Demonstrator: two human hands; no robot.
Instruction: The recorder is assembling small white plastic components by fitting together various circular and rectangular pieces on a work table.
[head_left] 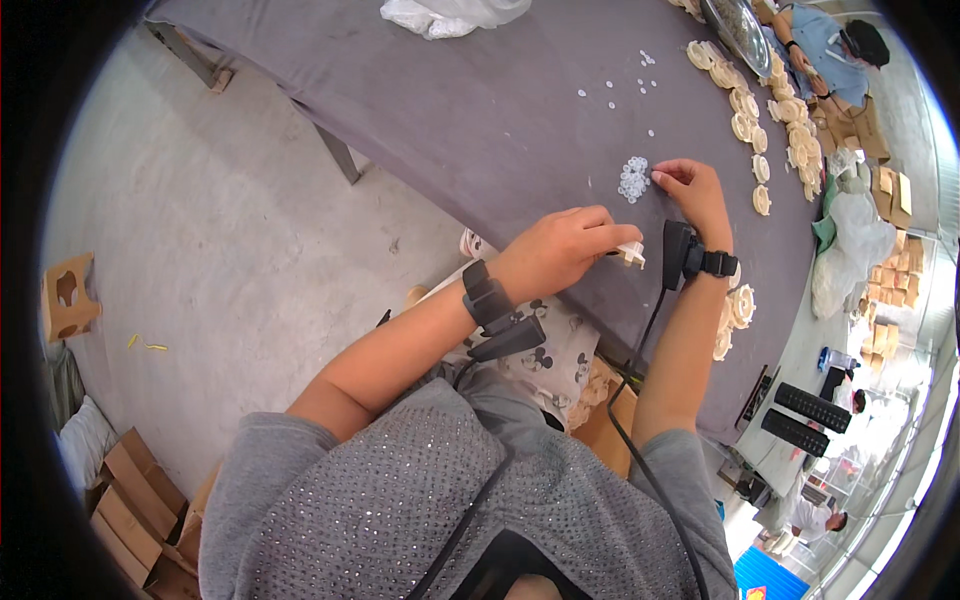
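Note:
A small cream plastic part [630, 254] pokes out from the fingertips of my left hand [568, 246], which is closed around it above the table's near edge. My right hand [697, 197] reaches to a pile of small translucent plastic rings [633, 181]. Its thumb and forefinger come together at the pile's right edge; whether a ring is between them is too small to tell. A few loose rings [612, 104] lie scattered farther off on the grey-covered table [480, 130].
Rows of round cream plastic parts [742, 115] run along the right side, with more parts [740, 305] beside my right forearm. A metal bowl [738, 35] and a clear plastic bag [455, 15] stand at the far side. A co-worker [835, 60] sits at the far right.

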